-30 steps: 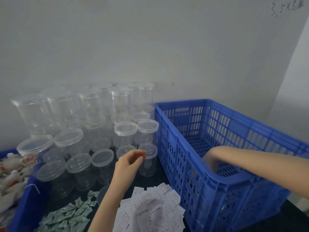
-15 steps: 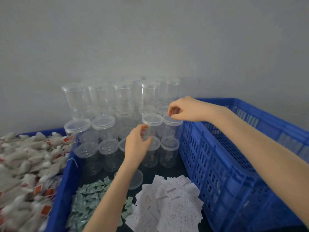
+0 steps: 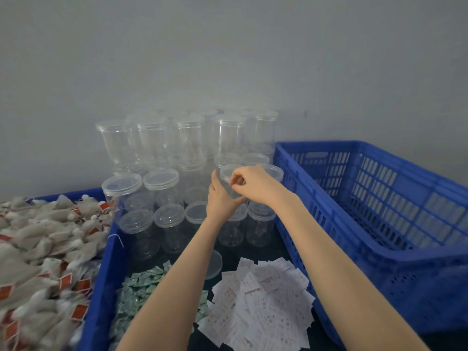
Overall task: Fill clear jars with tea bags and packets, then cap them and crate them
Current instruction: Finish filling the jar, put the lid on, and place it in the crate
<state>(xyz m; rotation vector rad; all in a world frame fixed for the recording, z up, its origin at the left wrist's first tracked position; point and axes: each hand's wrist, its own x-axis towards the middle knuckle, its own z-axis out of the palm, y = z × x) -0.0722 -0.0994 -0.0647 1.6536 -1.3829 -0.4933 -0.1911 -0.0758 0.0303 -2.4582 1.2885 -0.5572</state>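
Several clear capped jars (image 3: 164, 193) stand stacked against the wall. My left hand (image 3: 219, 198) wraps round the body of one upper jar (image 3: 229, 184) in the stack's right part. My right hand (image 3: 253, 184) pinches that jar's lid (image 3: 228, 172) at its rim. Tea bags (image 3: 43, 249) with red tags fill a blue bin at the left. Green packets (image 3: 136, 292) and white packets (image 3: 260, 307) lie in heaps in front of the jars. The blue crate (image 3: 379, 252) at the right shows nothing inside.
A loose clear lid (image 3: 215, 264) lies on the dark tabletop between the jars and the packets. The blue bin's wall (image 3: 106, 274) runs along the left of the packets. A grey wall stands close behind the jars.
My right hand came out of the crate and across to the jar stack, now on the jar's lid. My left hand rose from the lower jars and took hold of the upper jar.
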